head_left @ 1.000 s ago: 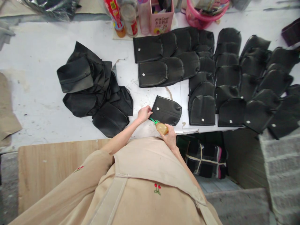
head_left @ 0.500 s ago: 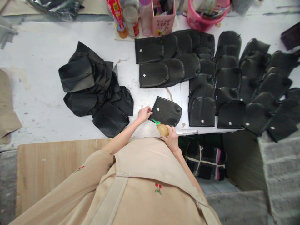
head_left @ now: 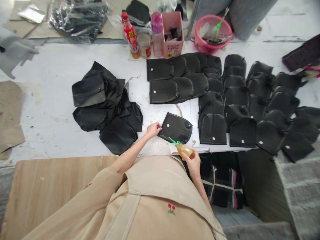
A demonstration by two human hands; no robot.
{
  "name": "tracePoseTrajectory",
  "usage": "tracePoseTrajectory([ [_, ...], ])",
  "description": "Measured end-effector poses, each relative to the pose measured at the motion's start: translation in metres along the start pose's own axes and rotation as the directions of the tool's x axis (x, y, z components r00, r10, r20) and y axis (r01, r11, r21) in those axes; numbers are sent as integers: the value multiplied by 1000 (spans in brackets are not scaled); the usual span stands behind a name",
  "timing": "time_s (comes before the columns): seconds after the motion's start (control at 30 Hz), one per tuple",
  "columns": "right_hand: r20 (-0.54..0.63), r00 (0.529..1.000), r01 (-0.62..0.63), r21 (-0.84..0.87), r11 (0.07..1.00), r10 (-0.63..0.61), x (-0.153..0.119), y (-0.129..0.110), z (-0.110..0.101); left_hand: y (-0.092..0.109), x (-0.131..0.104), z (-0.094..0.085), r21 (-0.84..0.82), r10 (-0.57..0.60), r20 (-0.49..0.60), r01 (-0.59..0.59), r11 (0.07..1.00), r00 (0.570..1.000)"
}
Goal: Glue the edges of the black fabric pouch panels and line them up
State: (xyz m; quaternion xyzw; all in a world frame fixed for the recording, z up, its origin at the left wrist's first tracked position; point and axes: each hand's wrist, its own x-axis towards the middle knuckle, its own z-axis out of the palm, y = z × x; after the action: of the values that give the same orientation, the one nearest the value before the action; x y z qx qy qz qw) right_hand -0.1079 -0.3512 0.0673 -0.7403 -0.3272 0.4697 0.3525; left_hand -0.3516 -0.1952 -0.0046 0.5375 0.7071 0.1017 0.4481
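Note:
A flat black fabric piece (head_left: 176, 128) with a rounded right end and a small white square on it lies on the white table in front of me. My left hand (head_left: 154, 129) pinches its left edge between thumb and fingers. My right hand (head_left: 193, 160) is wrapped round a small squeeze bottle (head_left: 184, 150) of amber liquid with a green nozzle. The nozzle points up and left, over the lower edge of the piece; whether it touches I cannot tell.
A heap of black pieces (head_left: 107, 103) lies left. Overlapping rows of similar pieces (head_left: 212, 130) cover the right side. At the back stand a red bottle (head_left: 130, 35), a pink box (head_left: 173, 36) and a pink basket (head_left: 212, 35). A tied bundle (head_left: 221, 185) sits below the table edge.
My right hand has drawn the squeeze bottle rightward and down, away from the piece's left corner. My left hand stays at the left edge. The view has tilted upward.

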Motion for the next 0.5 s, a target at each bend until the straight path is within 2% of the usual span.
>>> tracePoseTrajectory([
  [0.07, 98, 982, -186, 293, 938, 164, 1, 2, -8, 3, -2, -2, -220, -26, 13, 28, 975, 1000],
  [0.1, 134, 972, -231, 415, 880, 192, 2, 4, -13, 6, -4, -3, -344, -25, 38, 36, 938, 999],
  [0.13, 143, 969, -248, 524, 815, 203, 4, 5, -18, 9, -7, -5, -467, -10, 76, 44, 883, 997],
  [0.2, 137, 970, -241, 680, 692, 203, 9, 10, -27, 15, -13, -8, -546, 44, 108, 22, 837, 993],
  [0.27, 128, 970, -232, 737, 634, 207, 16, 15, -36, 21, -20, -10, -611, 96, 142, 11, 791, 985],
  [0.37, 111, 969, -224, 761, 609, 219, 29, 25, -47, 29, -24, -15, -817, 174, 247, 108, 567, 953],
  [0.43, 110, 965, -234, 768, 596, 237, 35, 32, -51, 33, -25, -23, -877, 200, 252, 136, 461, 947],
  [0.5, 109, 957, -252, 777, 576, 270, 39, 39, -53, 37, -23, -36, -907, 216, 228, 127, 401, 949],
])
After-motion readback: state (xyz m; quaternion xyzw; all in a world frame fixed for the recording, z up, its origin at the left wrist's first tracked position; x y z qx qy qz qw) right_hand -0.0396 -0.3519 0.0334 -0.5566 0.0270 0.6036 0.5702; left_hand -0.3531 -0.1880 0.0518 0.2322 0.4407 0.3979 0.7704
